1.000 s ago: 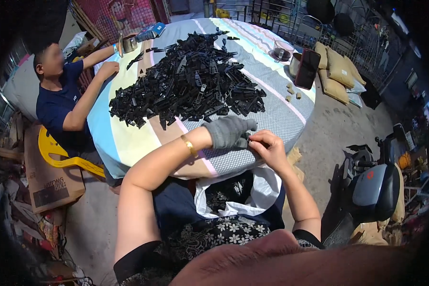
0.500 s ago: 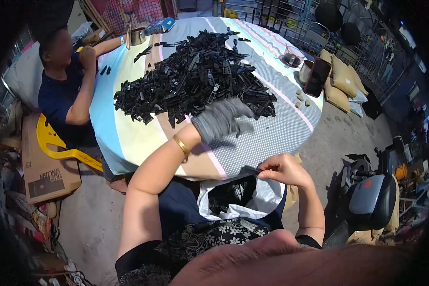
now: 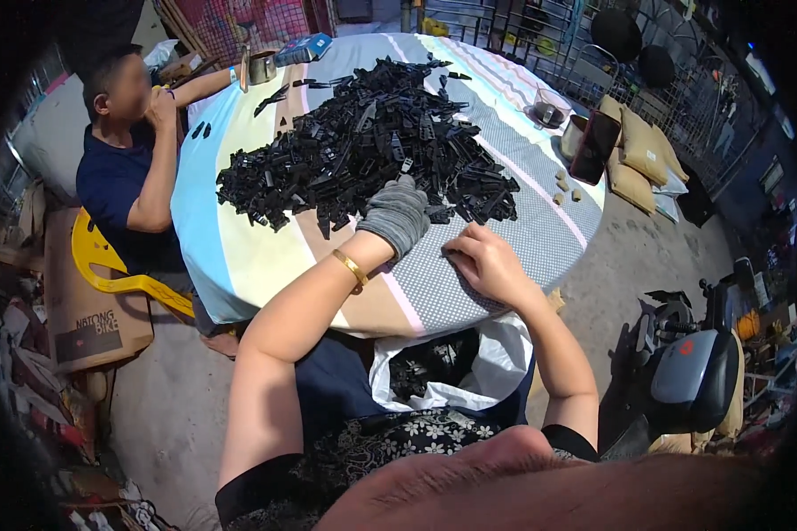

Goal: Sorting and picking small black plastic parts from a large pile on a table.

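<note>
A large heap of small black plastic pieces is piled on the cloth-covered table. My left hand, in a grey knitted glove, is at the heap's near edge with its fingers curled in. Whatever they hold is hidden by the glove. My bare right hand is just to the right, low over the dotted part of the cloth. Its thumb and fingertips are pinched together; a dark patch shows there, too small to name. On my lap, a white bag lies open with black pieces inside.
A person sits at the table's left side, by a yellow chair. A metal cup and blue box stand at the back. A phone and small tan blocks are at the right. Sacks lie beyond.
My right hand has moved from the bag's rim up and forward over the table. My left hand has gone from spread fingers to curled ones at the heap's edge.
</note>
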Tool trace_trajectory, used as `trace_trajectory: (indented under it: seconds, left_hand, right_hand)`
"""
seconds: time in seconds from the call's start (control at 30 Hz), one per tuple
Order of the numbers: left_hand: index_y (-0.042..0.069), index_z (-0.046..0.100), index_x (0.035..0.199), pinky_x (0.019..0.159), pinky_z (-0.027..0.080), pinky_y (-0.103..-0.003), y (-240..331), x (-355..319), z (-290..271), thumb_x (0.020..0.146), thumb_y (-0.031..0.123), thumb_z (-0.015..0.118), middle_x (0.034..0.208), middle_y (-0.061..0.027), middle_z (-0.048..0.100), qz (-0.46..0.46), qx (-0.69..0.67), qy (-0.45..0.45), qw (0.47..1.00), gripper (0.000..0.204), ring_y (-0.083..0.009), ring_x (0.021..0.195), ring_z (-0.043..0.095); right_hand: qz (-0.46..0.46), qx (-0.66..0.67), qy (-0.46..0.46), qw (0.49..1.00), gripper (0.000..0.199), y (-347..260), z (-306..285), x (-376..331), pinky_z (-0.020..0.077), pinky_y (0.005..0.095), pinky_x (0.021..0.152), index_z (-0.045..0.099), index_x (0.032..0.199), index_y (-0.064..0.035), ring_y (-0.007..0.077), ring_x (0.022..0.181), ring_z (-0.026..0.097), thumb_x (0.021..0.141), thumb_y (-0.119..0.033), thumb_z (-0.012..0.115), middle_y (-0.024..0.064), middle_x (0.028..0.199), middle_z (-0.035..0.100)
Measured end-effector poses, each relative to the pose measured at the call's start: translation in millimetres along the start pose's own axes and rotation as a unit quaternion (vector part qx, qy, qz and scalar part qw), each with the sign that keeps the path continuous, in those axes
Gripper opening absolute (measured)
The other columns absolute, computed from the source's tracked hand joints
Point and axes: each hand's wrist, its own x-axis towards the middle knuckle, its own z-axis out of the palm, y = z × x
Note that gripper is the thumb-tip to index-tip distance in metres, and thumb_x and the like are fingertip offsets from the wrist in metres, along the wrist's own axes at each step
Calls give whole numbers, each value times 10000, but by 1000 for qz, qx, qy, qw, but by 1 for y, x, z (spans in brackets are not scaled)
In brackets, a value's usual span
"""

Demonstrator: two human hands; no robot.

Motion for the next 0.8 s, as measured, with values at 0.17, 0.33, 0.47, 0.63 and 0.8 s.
trace_trajectory:
  seconds: [0.17, 0.33, 0.47, 0.63, 0.8]
  left_hand:
    - [70, 611, 855, 792, 447, -415, 0, -2, -4, 689, 185, 634, 942, -141, 534, 41, -107, 140, 983, 203, -318, 910, 527]
    - [50, 580, 1008, 761, 471, -381, 9, -7, -20, 790, 201, 603, 888, -186, 620, 52, -271, 37, 961, 266, -328, 826, 602]
    - [72, 569, 1055, 793, 463, -385, 18, -8, -14, 858, 187, 526, 929, -185, 614, 34, -312, -47, 948, 232, -325, 876, 599]
    - [79, 568, 1078, 807, 462, -382, 20, -11, -11, 885, 214, 500, 980, -162, 615, 119, -273, -93, 950, 245, -333, 911, 594]
    - [70, 590, 1035, 757, 474, -374, 17, -11, -16, 808, 249, 598, 922, -156, 629, 132, -252, -104, 953, 289, -315, 853, 604]
  right_hand:
    - [64, 13, 57, 996, 128, -14, -13, -23, 477, 376, 661, 584, 848, -28, 288, 722, 585, 763, -116, 622, 97, 769, 588]
    - [-15, -68, 88, 994, 147, 3, -10, -31, 482, 363, 672, 599, 835, -31, 276, 797, 585, 738, -125, 657, 97, 865, 588]
    - [32, -21, 82, 996, 156, 0, -13, -32, 493, 345, 666, 628, 855, -45, 260, 783, 598, 727, -116, 680, 107, 975, 586]
    - [5, 12, 118, 993, 143, 11, -9, -24, 494, 344, 647, 626, 855, -54, 269, 745, 601, 746, -134, 672, 97, 1069, 579]
    - [71, 80, 94, 990, 136, 18, -7, -27, 485, 349, 645, 634, 856, -52, 277, 754, 597, 735, -102, 674, 101, 922, 592]
